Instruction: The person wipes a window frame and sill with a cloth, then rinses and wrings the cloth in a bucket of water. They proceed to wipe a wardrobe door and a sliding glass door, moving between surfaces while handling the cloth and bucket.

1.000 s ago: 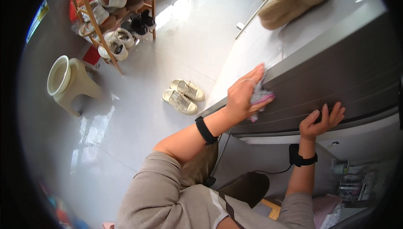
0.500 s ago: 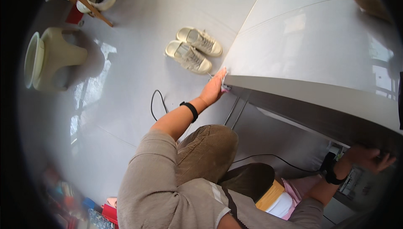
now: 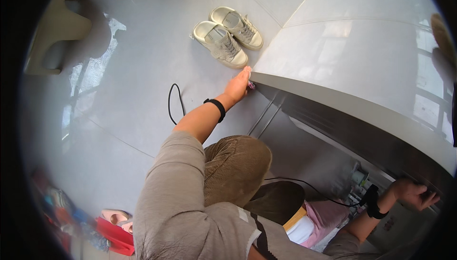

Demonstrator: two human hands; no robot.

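Note:
My left hand (image 3: 237, 85) is closed at the near left corner of a broad, glossy pale panel (image 3: 328, 88) with a thick grey edge. A crumpled pink-and-white cloth (image 3: 251, 85) pokes out beside its fingers, pressed near that corner. Far to the right, my right hand (image 3: 413, 194) is under the panel's dark underside, its fingers curved and apart, with nothing visible in them. Whether its fingertips touch the panel, I cannot tell. Near my right wrist, a black cable (image 3: 323, 194) runs toward metal parts (image 3: 358, 176) in the shade below the panel.
Pale lace-up shoes (image 3: 223, 43) stand on the floor just beyond my left hand. A black cable loop (image 3: 175, 100) lies left of my forearm. A cream stool (image 3: 59, 34) stands far left. Pink shoes (image 3: 114, 216) and a red item (image 3: 116, 241) lie at lower left.
The view has shifted, so the stool and shoes sit elsewhere in the picture. My left hand stays at the panel's corner, less cloth showing. My right hand's fingers have drawn in somewhat.

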